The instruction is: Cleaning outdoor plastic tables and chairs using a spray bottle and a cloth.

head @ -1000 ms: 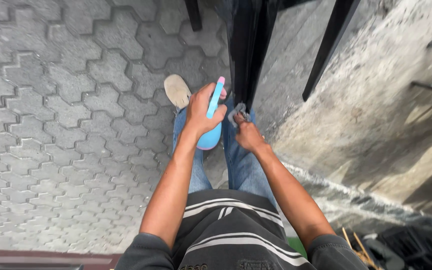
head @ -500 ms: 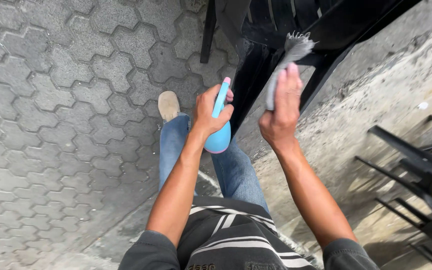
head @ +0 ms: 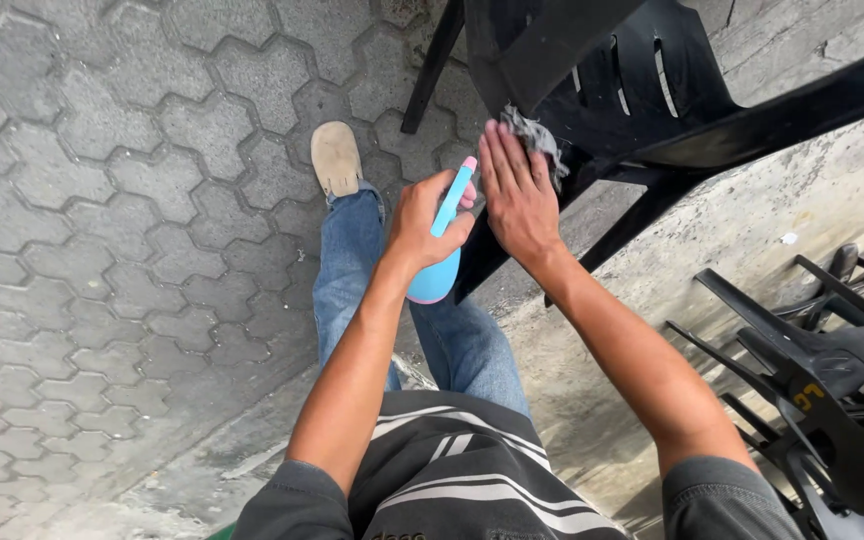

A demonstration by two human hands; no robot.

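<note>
My left hand [head: 422, 220] grips a light blue spray bottle [head: 439, 268] with a pink tip, held upright in front of me. My right hand [head: 517, 190] lies flat with fingers together, pressing a grey cloth [head: 535, 132] against the back of a black plastic chair [head: 592, 90]. The two hands are side by side, almost touching. The chair stands just ahead of my legs in blue jeans; one tan shoe [head: 336, 158] shows on the paving.
Grey hexagonal paving stones [head: 102, 200] cover the ground on the left. A concrete strip [head: 752, 220] runs on the right. More black plastic chairs [head: 832, 380] lie stacked at the lower right.
My right hand with the cloth rose from near my knee up onto the black chair and now presses flat on it. The view swung toward the chair. My left hand kept the bottle.
</note>
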